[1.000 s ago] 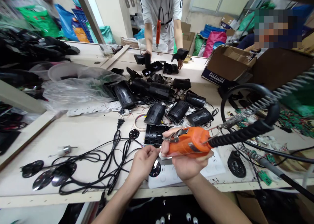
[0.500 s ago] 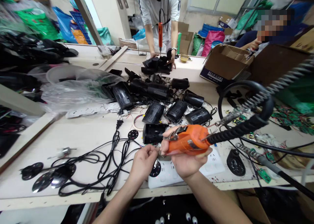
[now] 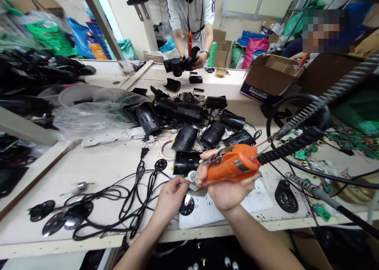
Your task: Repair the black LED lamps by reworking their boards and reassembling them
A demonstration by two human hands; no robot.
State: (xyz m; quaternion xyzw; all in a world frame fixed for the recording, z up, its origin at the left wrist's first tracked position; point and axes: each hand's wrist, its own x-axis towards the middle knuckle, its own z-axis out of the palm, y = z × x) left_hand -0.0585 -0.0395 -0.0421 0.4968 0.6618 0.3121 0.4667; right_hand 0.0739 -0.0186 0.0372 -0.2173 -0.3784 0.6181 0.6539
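My right hand [image 3: 226, 193] is wrapped around an orange electric screwdriver [image 3: 233, 165], which lies nearly level with its front end toward the left. Its tip is hidden behind my fingers. Left of it, the fingertips of my left hand [image 3: 171, 193] are pinched together; what they hold is too small to make out. Between the two hands shows a small white round part [image 3: 192, 177]. A black cylindrical housing [image 3: 185, 162] lies just beyond them. Close below my left fingertips is a shiny dark disc [image 3: 187, 205], resting on a white slotted panel [image 3: 204, 212].
Several black housings [image 3: 213, 135] crowd the middle of the bench. Black power cords [image 3: 139, 195] and dark discs [image 3: 55, 221] lie at left. A coiled spring [image 3: 325, 96] and black cable rise from the screwdriver. Green circuit boards [image 3: 349, 143] cover the right. Opposite, a co-worker [image 3: 189, 21] holds black parts.
My right hand and the screwdriver have shifted slightly right, and the white round part shows more clearly. Across the bench, the co-worker has lifted black parts off the surface.
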